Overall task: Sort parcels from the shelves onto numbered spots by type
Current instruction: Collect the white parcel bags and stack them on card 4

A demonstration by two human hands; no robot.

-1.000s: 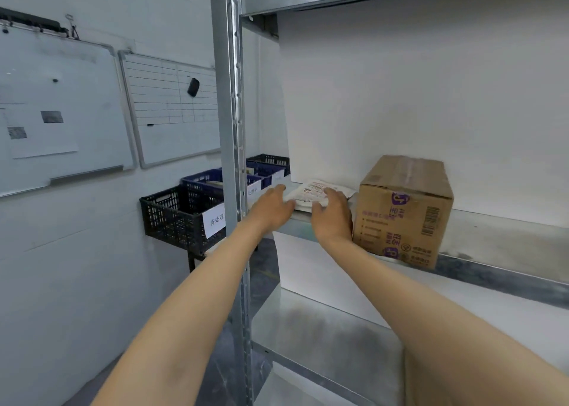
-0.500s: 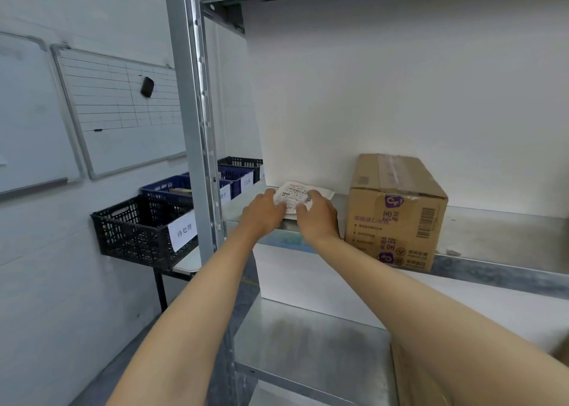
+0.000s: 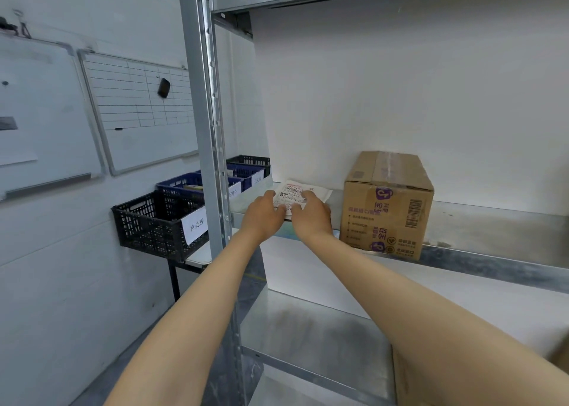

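Black crate (image 3: pixel 154 224) with a white label sits far left, blue crates (image 3: pixel 184 182) behind it. Your left hand (image 3: pixel 263 217) grips the near-left edge of the flat white parcel (image 3: pixel 294 194); your right hand (image 3: pixel 312 219) grips its near-right edge. Parcel lies on the metal shelf (image 3: pixel 492 230), left end, by the front lip. Cardboard box (image 3: pixel 388 205) stands to its right, apart.

Side table (image 3: pixel 200 256), black leg (image 3: pixel 175 282): row of four crates. Black crate (image 3: pixel 147 221) at the near end, overhanging the edge, white label (image 3: pixel 193 225) on its side. Then two blue crates (image 3: pixel 181 185), also labelled; another black crate (image 3: pixel 251 160) at the far end. Left wall: gridded whiteboard (image 3: pixel 135 110) with black eraser (image 3: pixel 163 88) stuck near its top right; plain whiteboard (image 3: pixel 40 113) just beside it, grey sheet (image 3: pixel 7 123) at its left edge.
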